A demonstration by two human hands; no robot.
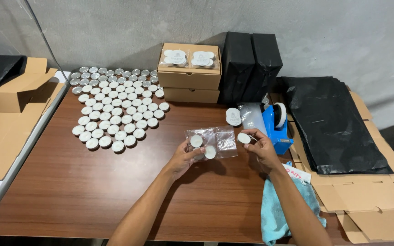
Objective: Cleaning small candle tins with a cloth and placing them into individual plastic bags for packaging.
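My left hand [184,159] holds a small clear plastic bag [211,142] over the brown table [92,191]. Two white tealight candles [203,146] sit inside the bag, against my fingers. My right hand [261,146] holds a third white tealight [243,138] just to the right of the bag's open end, pinched in the fingertips. A large cluster of several tealights [115,109] in metal cups lies on the table at the far left of my hands.
Two stacked cardboard boxes [190,77] hold packed tealight bags on top. Black wrapped packages [249,64] stand behind. A blue tape dispenser [277,125], a pile of clear bags [253,116], black plastic sheets [334,123], flat cardboard [370,205] and a blue cloth [279,209] lie right.
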